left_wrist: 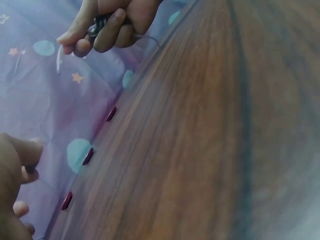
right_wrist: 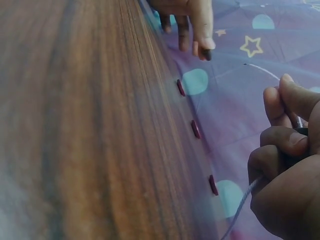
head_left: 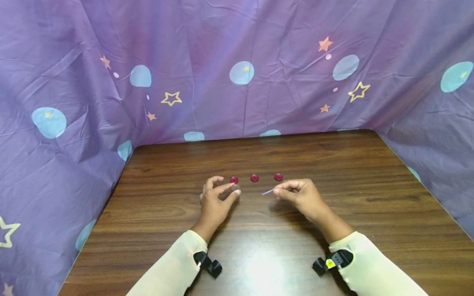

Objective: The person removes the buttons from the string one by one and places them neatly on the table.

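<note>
My left hand pinches a small dark brown disc between thumb and index finger, the other fingers spread. My right hand pinches a thin pale purple cord, whose short free end points toward the left hand. More of the cord trails below the right fist in the right wrist view. Dark, shiny pieces lie partly hidden inside the right hand's curled fingers; their kind cannot be told. The two hands are apart, both above the table.
Three dark red round discs, a left one, a middle one and a right one, lie in a row just beyond the hands. The brown wooden table meets a purple patterned cloth at its back and sides.
</note>
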A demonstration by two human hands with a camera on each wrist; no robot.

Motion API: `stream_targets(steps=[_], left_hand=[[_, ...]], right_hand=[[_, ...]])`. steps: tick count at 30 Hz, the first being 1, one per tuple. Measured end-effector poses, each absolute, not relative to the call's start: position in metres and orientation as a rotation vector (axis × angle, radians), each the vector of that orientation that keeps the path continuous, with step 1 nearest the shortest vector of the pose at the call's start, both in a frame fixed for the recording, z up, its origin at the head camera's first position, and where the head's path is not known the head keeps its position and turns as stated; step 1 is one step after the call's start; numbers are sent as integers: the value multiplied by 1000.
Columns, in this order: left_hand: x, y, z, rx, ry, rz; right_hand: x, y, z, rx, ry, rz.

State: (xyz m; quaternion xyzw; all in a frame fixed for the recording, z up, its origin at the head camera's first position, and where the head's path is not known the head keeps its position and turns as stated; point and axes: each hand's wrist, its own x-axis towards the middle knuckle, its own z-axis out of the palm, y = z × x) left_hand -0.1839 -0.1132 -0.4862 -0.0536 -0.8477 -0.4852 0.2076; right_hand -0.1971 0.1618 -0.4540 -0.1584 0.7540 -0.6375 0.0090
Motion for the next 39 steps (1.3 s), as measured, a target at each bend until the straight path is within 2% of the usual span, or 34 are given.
stream_targets(steps=[22,32,39], left_hand=[[-184,-117,-485,48,-2593,-1311],[-184,-117,-482,52,-2639,-1252],[-186,-117,-484,56,-2653,-1237]], right_hand=[[-197,164,-454,-457,2319,-2022],[-200,173,-455,-789,1859,-2159],[-200,169,-454,-694,1882,-2114]])
